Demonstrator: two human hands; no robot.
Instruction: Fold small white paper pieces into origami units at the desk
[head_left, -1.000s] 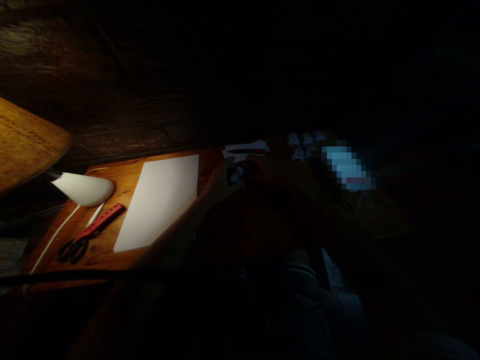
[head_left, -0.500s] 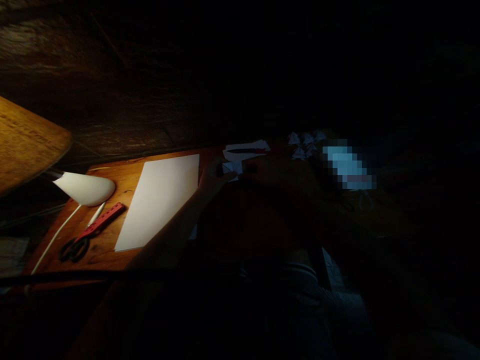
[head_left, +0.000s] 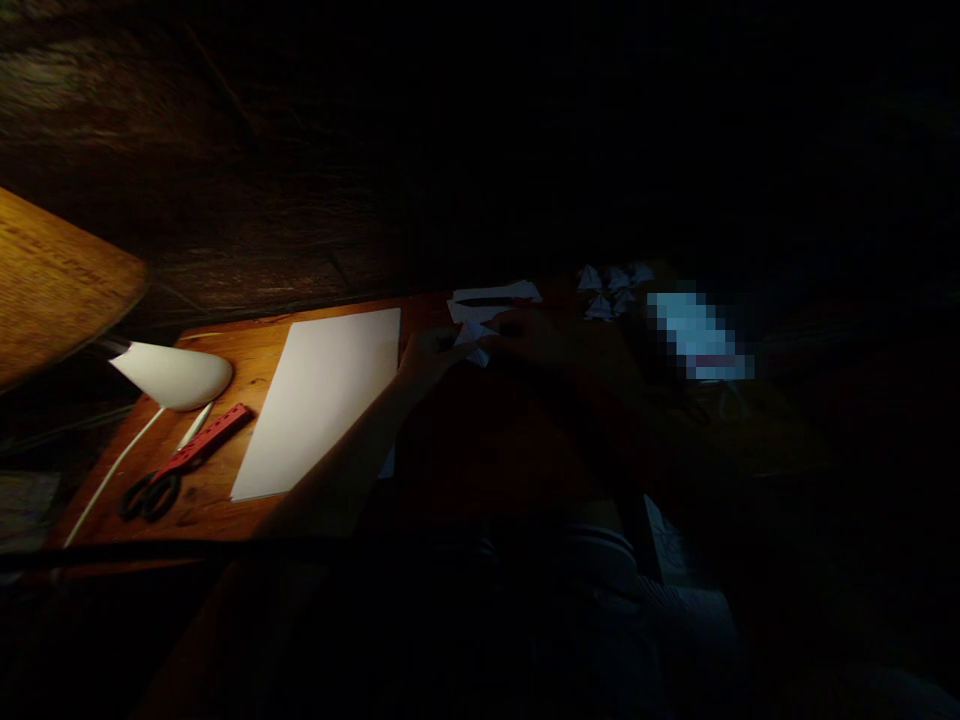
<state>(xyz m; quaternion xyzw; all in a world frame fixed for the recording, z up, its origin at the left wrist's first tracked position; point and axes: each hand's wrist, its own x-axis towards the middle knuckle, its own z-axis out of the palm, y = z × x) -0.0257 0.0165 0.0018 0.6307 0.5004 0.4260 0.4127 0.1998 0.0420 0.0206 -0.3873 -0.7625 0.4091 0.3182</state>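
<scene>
In a dim room, my left hand (head_left: 429, 352) pinches one side of a small folded white paper (head_left: 474, 343), thumb laid along it, as my right hand (head_left: 534, 336) grips the opposite side with bent fingers, partly lost in shadow. The paper sits between them, near the far edge of a wooden table (head_left: 214, 520), just in front of loose paper pieces (head_left: 486, 312).

Folded piece (head_left: 475, 343) paper; tabletop (head_left: 256, 368) smooth wood.
</scene>
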